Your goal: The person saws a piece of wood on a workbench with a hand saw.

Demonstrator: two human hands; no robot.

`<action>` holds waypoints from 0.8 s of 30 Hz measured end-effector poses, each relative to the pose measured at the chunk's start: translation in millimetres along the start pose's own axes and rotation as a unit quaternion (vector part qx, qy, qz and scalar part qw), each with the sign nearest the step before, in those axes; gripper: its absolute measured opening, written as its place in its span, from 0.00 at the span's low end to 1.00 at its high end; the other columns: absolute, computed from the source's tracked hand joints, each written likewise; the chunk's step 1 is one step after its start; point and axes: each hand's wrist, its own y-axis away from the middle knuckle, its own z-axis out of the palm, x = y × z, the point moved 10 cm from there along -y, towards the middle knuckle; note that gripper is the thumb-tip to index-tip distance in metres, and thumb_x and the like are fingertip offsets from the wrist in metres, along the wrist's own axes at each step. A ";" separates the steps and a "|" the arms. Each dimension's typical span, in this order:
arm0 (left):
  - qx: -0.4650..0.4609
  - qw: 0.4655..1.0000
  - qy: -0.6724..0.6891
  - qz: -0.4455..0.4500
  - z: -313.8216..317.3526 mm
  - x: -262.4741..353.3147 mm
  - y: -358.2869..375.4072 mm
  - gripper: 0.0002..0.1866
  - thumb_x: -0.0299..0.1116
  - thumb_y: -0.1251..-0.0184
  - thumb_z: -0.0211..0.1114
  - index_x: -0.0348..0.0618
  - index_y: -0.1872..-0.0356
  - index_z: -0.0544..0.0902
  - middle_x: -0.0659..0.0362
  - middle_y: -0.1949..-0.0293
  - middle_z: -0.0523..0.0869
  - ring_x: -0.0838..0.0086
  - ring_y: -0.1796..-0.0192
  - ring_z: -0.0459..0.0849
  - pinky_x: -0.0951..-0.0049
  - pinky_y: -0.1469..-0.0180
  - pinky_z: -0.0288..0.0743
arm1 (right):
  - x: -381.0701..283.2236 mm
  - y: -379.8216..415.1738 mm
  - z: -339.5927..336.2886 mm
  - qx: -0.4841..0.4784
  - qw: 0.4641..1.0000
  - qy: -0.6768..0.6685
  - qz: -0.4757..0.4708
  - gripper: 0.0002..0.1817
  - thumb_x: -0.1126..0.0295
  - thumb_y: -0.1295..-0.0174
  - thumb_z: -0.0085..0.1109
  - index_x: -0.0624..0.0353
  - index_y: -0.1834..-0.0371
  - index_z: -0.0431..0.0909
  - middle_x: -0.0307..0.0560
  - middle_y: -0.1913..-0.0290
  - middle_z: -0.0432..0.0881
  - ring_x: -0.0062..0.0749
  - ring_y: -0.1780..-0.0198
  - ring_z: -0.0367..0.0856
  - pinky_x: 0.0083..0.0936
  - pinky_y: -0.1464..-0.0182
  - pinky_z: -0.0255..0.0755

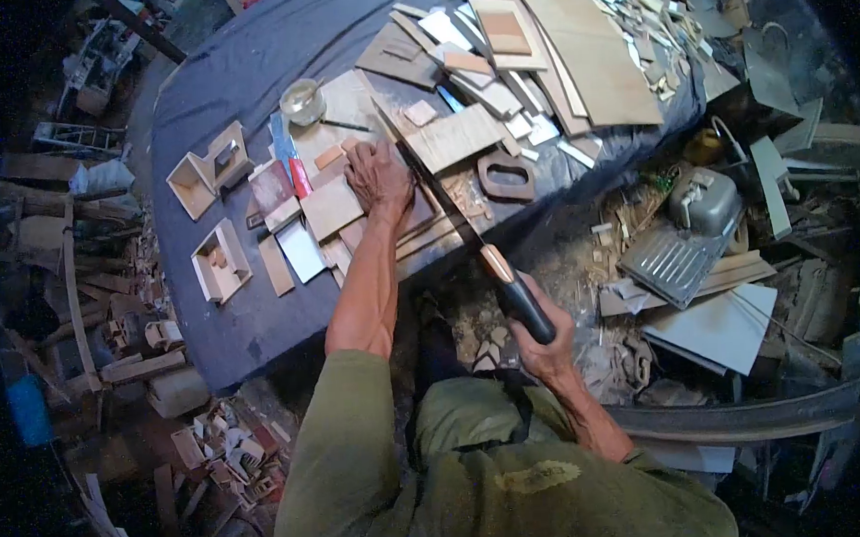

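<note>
Deep navy, that's the cloth (197, 101), and here comes the saw grip (523, 308) in glossy black, a coppery band gleaming up front! Dark grey-black along the saw blade (436, 186), pale blond on the plank (456, 138) beside it, dull brown for the loose handle (507, 177). Orange-brown on the little block (329, 157), bright red on the strip (299, 177), plain white on the panel (301, 250)! Olive green fills the shirt (351, 445), one pale tan patch (538, 477) breaking it, while silvery grey claims the sink (705, 204).
</note>
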 end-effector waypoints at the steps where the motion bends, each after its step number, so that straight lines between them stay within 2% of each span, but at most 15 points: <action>1: -0.001 1.000 -0.004 0.000 -1.5 -0.6 5.4 0.13 0.31 0.47 0.64 0.46 0.58 0.82 0.53 0.57 0.77 0.57 0.47 0.73 0.55 0.45 0.65 | 5.7 20.3 -6.8 0.012 1.000 0.016 -0.011 0.33 0.80 0.44 0.60 0.58 0.30 0.74 0.53 0.59 0.88 0.22 0.63 0.84 0.22 0.57 0.77; 2: 0.000 1.000 0.001 -0.004 -1.3 -0.9 0.2 0.13 0.31 0.46 0.63 0.46 0.58 0.82 0.53 0.57 0.77 0.57 0.46 0.73 0.55 0.45 0.65 | 10.1 29.3 -14.4 0.024 0.999 0.033 -0.035 0.33 0.80 0.44 0.60 0.58 0.31 0.75 0.54 0.57 0.89 0.23 0.62 0.85 0.22 0.57 0.78; 3: -0.008 1.000 0.005 -0.006 -4.4 0.1 3.3 0.12 0.30 0.46 0.63 0.45 0.58 0.82 0.53 0.57 0.77 0.57 0.46 0.73 0.55 0.45 0.65 | 5.1 41.3 -20.6 0.032 0.997 -0.012 -0.076 0.33 0.81 0.45 0.61 0.58 0.31 0.75 0.55 0.53 0.89 0.25 0.58 0.87 0.23 0.55 0.80; 6: -0.018 1.000 0.004 -0.003 -8.5 2.4 5.6 0.11 0.30 0.44 0.62 0.45 0.59 0.83 0.53 0.57 0.77 0.57 0.46 0.73 0.55 0.45 0.65 | -2.4 58.4 -32.1 0.057 0.995 0.016 -0.080 0.33 0.81 0.45 0.62 0.56 0.31 0.76 0.53 0.54 0.89 0.24 0.59 0.87 0.24 0.56 0.80; 10: -0.016 1.000 0.006 0.004 -0.1 -2.0 4.6 0.11 0.31 0.43 0.61 0.46 0.59 0.83 0.53 0.57 0.78 0.57 0.45 0.73 0.55 0.45 0.65 | 6.8 -1.1 3.8 0.018 1.000 -0.002 -0.023 0.34 0.81 0.46 0.62 0.53 0.31 0.76 0.50 0.57 0.89 0.22 0.61 0.86 0.23 0.58 0.79; 13: -0.039 0.999 -0.001 -0.007 3.4 -1.8 4.4 0.11 0.32 0.43 0.62 0.46 0.58 0.83 0.53 0.56 0.78 0.57 0.45 0.73 0.55 0.45 0.65 | 9.2 -2.5 1.6 0.020 0.999 0.011 -0.048 0.35 0.81 0.48 0.63 0.55 0.31 0.76 0.48 0.61 0.88 0.21 0.65 0.85 0.22 0.60 0.78; 16: 0.004 1.000 0.016 -0.004 4.9 -6.4 4.5 0.12 0.32 0.43 0.63 0.47 0.58 0.84 0.53 0.56 0.78 0.57 0.44 0.73 0.55 0.45 0.66 | 24.2 35.7 -14.8 0.041 0.996 -0.010 -0.075 0.35 0.82 0.48 0.63 0.57 0.31 0.75 0.47 0.63 0.87 0.21 0.67 0.83 0.22 0.62 0.77; 19: -0.010 1.000 0.007 -0.005 3.5 -3.1 5.7 0.11 0.32 0.42 0.62 0.47 0.58 0.84 0.53 0.56 0.78 0.57 0.45 0.73 0.54 0.45 0.66 | 16.2 56.1 -24.5 0.066 0.993 0.033 -0.093 0.36 0.83 0.49 0.61 0.58 0.30 0.74 0.46 0.65 0.86 0.21 0.69 0.82 0.22 0.64 0.76; 22: -0.028 1.000 -0.002 0.011 0.1 0.2 6.1 0.11 0.31 0.42 0.61 0.47 0.58 0.83 0.53 0.57 0.78 0.57 0.45 0.73 0.54 0.45 0.66 | 5.0 26.1 -9.5 0.046 0.998 -0.006 -0.052 0.35 0.82 0.48 0.61 0.58 0.30 0.74 0.46 0.65 0.85 0.21 0.70 0.81 0.21 0.64 0.76; 24: -0.009 1.000 0.000 0.014 2.6 -0.5 5.3 0.11 0.31 0.43 0.61 0.46 0.58 0.83 0.53 0.57 0.78 0.56 0.45 0.73 0.54 0.45 0.66 | 6.2 2.9 1.6 0.049 0.997 0.001 -0.067 0.35 0.80 0.48 0.60 0.56 0.30 0.74 0.45 0.69 0.82 0.20 0.74 0.76 0.20 0.66 0.74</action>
